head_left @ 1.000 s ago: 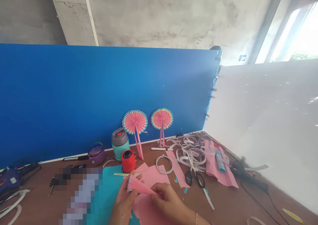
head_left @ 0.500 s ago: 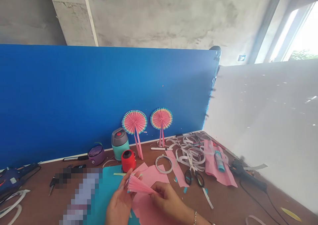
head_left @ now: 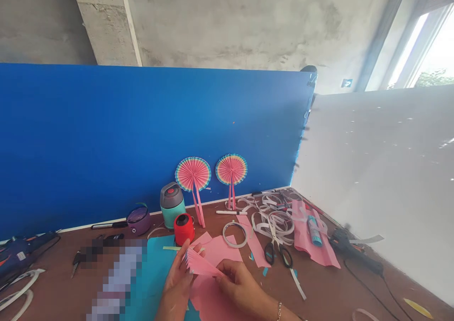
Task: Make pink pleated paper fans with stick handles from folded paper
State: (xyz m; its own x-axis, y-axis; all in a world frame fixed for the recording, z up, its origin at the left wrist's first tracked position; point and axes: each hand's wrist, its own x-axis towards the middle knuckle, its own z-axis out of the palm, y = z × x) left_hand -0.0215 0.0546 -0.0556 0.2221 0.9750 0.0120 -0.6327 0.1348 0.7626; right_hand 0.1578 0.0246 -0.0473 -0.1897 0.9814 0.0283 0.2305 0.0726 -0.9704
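Note:
A pleated pink paper strip (head_left: pixel 199 265), folded like an accordion, is held between both hands low in the middle of the view. My left hand (head_left: pixel 179 281) pinches its wider left end. My right hand (head_left: pixel 238 287) pinches its narrow right end; a bracelet shows at the wrist. Under the hands lie flat pink paper sheets (head_left: pixel 217 250) and a teal sheet (head_left: pixel 152 273) on the brown table (head_left: pixel 329 292).
Two finished round pink fans (head_left: pixel 193 173) (head_left: pixel 231 169) lean on the blue partition (head_left: pixel 142 136). Nearby stand a teal flask (head_left: pixel 171 205), a red spool (head_left: pixel 183 228), a tape ring (head_left: pixel 234 234), scissors (head_left: pixel 275 247), paper strips, a glue stick (head_left: pixel 314 230) and a glue gun (head_left: pixel 351 251).
The pleated strip has tilted a little and my left fingers have shifted along its left end. Everything else on the table stays put.

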